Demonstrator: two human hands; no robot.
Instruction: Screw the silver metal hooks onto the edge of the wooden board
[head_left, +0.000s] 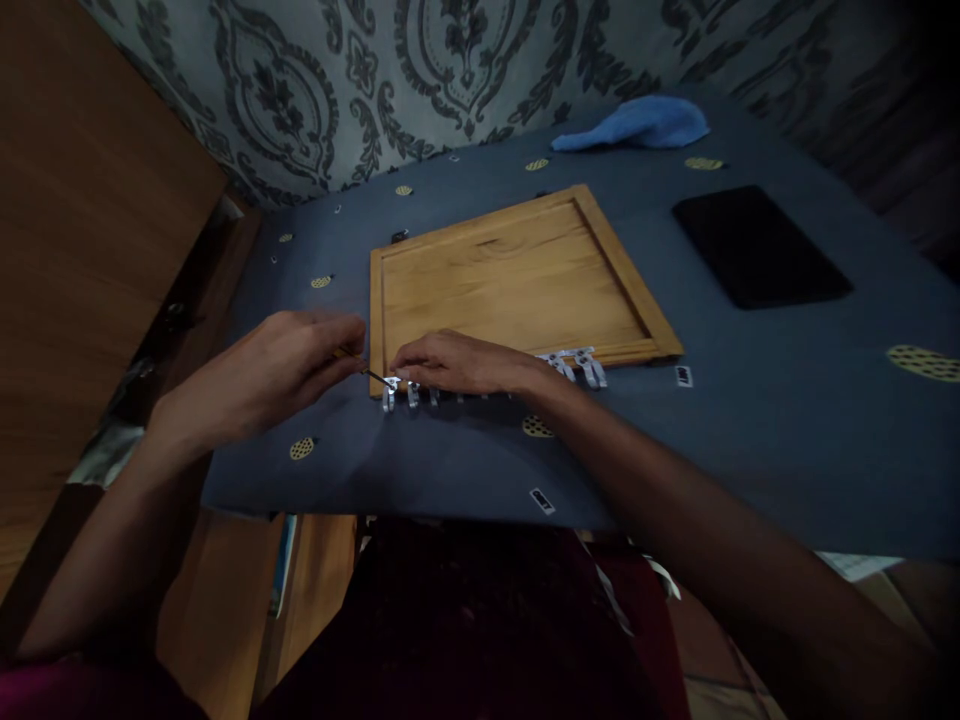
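A wooden framed panel (487,280) lies on the cloth-covered table. Along its near edge runs a silvery metal hook rail (589,368) with several hooks. My left hand (300,360) is closed around a thin screwdriver (376,377), whose yellowish handle is mostly hidden in the fingers. The screwdriver's shaft slants down to the rail's left end, where its tip meets the metal beside the leftmost hook. Over the rail's middle lies my right hand (457,362), fingers together and bent down onto the rail close to the tip. It covers part of the rail.
A black flat tablet-like object (761,245) lies on the right of the table. Behind it is a crumpled blue cloth (637,122). A small dark item (400,236) sits at the panel's far left edge. Wooden furniture (90,200) stands close on the left.
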